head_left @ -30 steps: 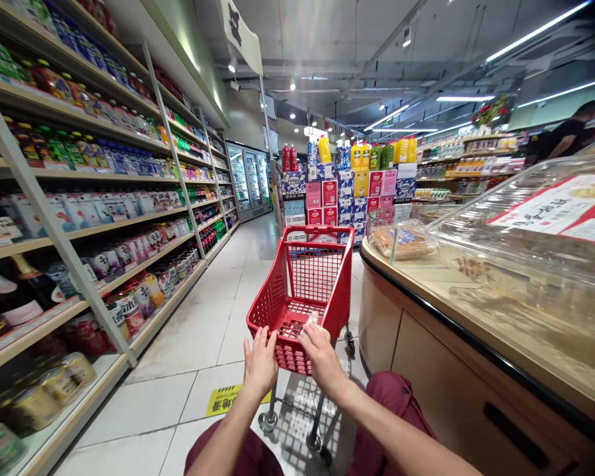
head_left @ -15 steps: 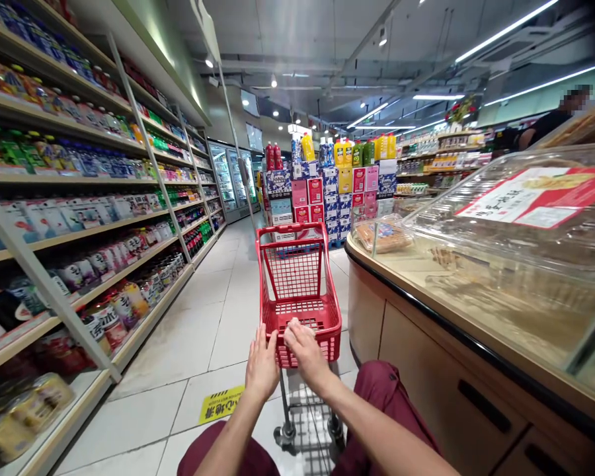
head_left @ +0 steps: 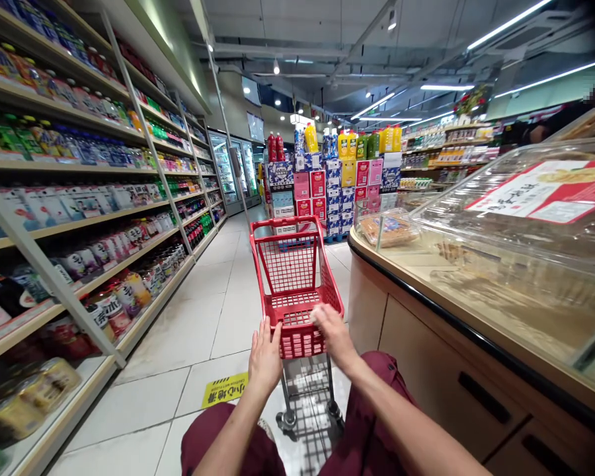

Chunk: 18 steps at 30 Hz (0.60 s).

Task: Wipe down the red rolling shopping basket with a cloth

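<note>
A red plastic shopping cart (head_left: 292,264) stands in front of me in the aisle, with a mesh basket and dark wheels. My left hand (head_left: 265,357) is at the basket's near left corner, its fingers stretched out and the palm facing down. Whether its fingertips press on the rim I cannot tell. At the near right corner, my right hand (head_left: 336,337) has its fingers bent around a small whitish crumpled wad (head_left: 318,313), which looks like tissue and is partly covered by the fingers. The hand is against or just over the red rim.
Drink shelves (head_left: 94,228) line the left side. A glass-edged bakery counter (head_left: 426,311) with plastic-lidded trays closes in on the right. Stacked drink cartons (head_left: 317,188) stand beyond the cart. A yellow wet-floor sticker (head_left: 225,390) lies on the tiles. A person in dark clothing (head_left: 560,125) is at far right.
My right hand has moved right, away from my left hand, to the basket's right corner, still with the whitish wad. My left hand has stayed near the left corner. The view has shifted slightly.
</note>
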Motion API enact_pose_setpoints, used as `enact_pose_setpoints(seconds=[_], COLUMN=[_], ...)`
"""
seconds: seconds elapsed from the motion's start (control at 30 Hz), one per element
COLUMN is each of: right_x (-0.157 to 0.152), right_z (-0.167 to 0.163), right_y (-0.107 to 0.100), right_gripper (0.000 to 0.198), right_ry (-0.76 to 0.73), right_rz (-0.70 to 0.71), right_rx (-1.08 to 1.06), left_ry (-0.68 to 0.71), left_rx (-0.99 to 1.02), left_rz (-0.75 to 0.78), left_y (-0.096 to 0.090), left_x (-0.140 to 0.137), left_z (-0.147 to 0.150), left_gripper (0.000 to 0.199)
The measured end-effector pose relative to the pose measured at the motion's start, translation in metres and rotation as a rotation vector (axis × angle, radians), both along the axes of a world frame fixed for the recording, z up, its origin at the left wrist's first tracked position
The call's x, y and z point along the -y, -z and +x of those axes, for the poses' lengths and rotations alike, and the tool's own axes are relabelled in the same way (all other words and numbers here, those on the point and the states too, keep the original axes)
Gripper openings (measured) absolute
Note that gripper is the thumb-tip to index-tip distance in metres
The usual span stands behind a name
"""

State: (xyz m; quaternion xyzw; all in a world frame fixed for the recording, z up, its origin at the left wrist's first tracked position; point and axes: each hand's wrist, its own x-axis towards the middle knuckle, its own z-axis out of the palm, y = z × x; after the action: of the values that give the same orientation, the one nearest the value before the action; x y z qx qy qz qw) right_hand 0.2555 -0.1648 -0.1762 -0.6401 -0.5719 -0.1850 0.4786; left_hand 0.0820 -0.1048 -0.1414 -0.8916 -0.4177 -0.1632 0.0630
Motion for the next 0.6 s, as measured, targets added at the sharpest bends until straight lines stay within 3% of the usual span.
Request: enact_pose_setpoints(seconds=[0.1,0.27,0.47,0.6], right_x=[0.007,-0.007,0.008,0.003], right_z=[0.008,-0.020,0.019,0.000], right_y=[-0.001,0.004,0.002,0.004], right_gripper=[0.040,0.040,0.043,0.043], right_ry=[0.086,-0.082,0.161,-0.021], right_rz=[0.005,-0.018,-0.014,-0.002], right_rx=[-0.019,0.154,-0.017,0.101], left_ry=[-0.010,-0.006,-0.044,-0.057], left_rx=[0.015,-0.011,-0.032,-0.038], left_rz=[0.008,0.029,0.036,0.022], left_y=[0.002,0.002,0.002,0.002], left_x=[0.001,0.002,0.005,0.010], left_z=[0.001,-0.001,-0.001,0.002], left_gripper=[0.067,0.066,0.070,0.072])
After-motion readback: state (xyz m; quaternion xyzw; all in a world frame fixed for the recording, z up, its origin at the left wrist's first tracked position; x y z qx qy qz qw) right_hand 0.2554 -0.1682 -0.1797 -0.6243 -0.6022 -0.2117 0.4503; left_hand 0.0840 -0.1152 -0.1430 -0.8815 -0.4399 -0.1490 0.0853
